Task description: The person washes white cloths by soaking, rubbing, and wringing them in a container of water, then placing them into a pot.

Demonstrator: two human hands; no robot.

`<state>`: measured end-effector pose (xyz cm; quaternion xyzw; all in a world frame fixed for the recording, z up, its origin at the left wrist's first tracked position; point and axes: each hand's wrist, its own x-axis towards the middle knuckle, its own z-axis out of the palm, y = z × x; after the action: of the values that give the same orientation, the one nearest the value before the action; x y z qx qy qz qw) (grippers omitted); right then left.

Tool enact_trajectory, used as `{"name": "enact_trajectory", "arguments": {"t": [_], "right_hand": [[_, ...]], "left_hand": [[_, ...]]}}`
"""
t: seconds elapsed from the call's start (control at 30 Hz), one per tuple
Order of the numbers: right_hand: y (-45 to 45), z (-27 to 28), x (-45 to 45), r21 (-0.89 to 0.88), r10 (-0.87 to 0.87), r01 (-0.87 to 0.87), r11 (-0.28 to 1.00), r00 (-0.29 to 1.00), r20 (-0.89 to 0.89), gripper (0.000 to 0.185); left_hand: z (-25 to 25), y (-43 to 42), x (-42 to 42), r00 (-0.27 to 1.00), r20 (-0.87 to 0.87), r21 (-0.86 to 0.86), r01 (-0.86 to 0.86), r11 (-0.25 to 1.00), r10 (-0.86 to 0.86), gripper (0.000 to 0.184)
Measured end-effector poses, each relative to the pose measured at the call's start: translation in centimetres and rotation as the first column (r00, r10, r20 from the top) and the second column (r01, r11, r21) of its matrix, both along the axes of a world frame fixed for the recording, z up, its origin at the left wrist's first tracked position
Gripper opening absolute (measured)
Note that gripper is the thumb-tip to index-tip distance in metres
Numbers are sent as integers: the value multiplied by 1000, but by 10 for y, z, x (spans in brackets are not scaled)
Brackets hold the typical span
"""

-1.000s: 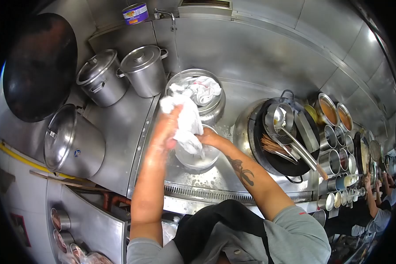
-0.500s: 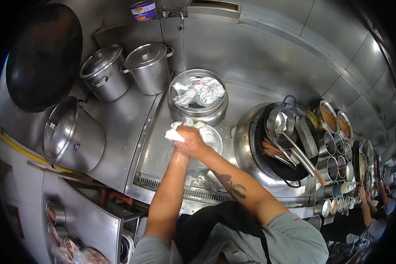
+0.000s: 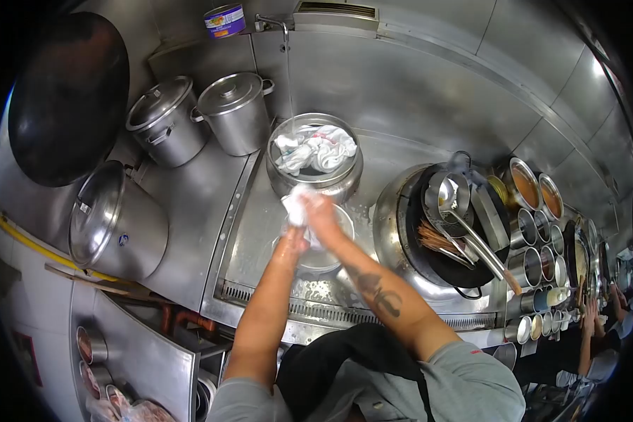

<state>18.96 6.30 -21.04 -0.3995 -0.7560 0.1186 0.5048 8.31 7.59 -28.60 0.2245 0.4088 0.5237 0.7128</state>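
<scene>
A wet white cloth (image 3: 297, 205) is bunched up between my hands over the steel worktop. My left hand (image 3: 297, 238) is closed around its lower end. Right beside it, my right hand (image 3: 321, 212) grips the cloth from the other side, its fingers somewhat smeared by motion. Beneath them stands a round container (image 3: 344, 224) with a pale rim, partly hidden by my hands and forearms. Just beyond, more white cloths (image 3: 323, 149) lie heaped in a wide steel pot (image 3: 344, 177), under a thin stream of water from the tap (image 3: 285, 32).
Lidded steel pots (image 3: 235, 116) stand at the left, below a hanging black wok (image 3: 67, 98). On the right, a wok (image 3: 429, 239) holds a ladle (image 3: 482, 246) and a bamboo brush (image 3: 436, 238). Seasoning containers (image 3: 531, 271) line the far right, near another person's hands (image 3: 592, 316).
My hands have come apart from a tight clasp and shifted slightly. The cloth now sticks up beyond them, toward the pot. The view has moved a little.
</scene>
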Motion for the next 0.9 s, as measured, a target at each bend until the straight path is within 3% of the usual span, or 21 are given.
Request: {"name": "enact_trajectory", "arguments": {"t": [0.03,0.1,0.13,0.17,0.2,0.23,0.3,0.33,0.37,0.43,0.47,0.57,0.6,0.63,0.67,0.7,0.77,0.8,0.9], "right_hand": [[-19,30,-11,-58,240,-243,968,969,-53,20],[-4,4,-1,-79,154,-161,984,984,-85,16],[12,-9,5,-79,116,-124,989,988,-101,15],[25,-19,16,-71,113,-124,990,984,-140,14],[28,-8,28,-211,66,-64,975,998,0,22],[27,2,38,-341,37,16,940,988,149,30],[31,2,52,-176,113,-109,978,993,17,44],[33,2,53,-83,160,-164,983,986,-47,52],[33,2,52,-262,328,-324,909,944,-30,58],[23,8,50,-585,613,-540,605,785,-90,71],[31,-41,47,-541,584,-492,682,811,-2,64],[27,-77,53,-831,422,-120,543,895,146,52],[28,-76,64,-825,327,-175,538,945,13,47],[27,-74,81,-814,224,-227,535,967,-123,42],[24,-59,99,-797,87,-388,463,914,-395,41],[26,-43,114,-730,-76,-543,415,779,-623,39],[42,-33,131,-369,-224,-834,411,300,-927,27],[42,-17,128,-297,-221,-808,509,211,-952,23],[45,27,113,-261,-185,-760,595,187,-965,23]], "left_hand": [[4,-2,-1,984,171,70,41,997,-52,50],[14,-6,-2,850,485,193,126,973,-207,47],[30,0,-7,977,169,48,125,991,-131,50],[46,-2,-12,980,-179,-92,68,993,-84,54],[73,-15,-8,958,-274,-126,51,991,-84,60],[84,-21,-11,876,-472,-65,71,995,-94,61],[97,-19,-22,603,-796,37,147,988,-60,62],[97,-12,-28,488,-868,5,194,981,-93,61],[100,-7,-30,450,-889,45,264,963,-82,60],[143,-18,-18,372,-927,110,413,904,-57,59],[139,-15,-10,371,-915,316,409,856,160,57],[220,-44,1,218,-951,296,450,842,218,46],[256,-58,-1,71,-991,133,454,881,113,57],[242,-50,-15,-41,-978,157,489,858,203,57],[215,-35,-40,-147,-944,176,527,831,294,58],[196,-26,-59,-245,-891,187,570,800,383,58],[185,-28,-71,-37,-994,67,565,822,106,57],[179,-30,-74,70,-997,9,574,819,-38,57],[126,-39,-80,-88,-979,-199,597,777,-183,57]]}}
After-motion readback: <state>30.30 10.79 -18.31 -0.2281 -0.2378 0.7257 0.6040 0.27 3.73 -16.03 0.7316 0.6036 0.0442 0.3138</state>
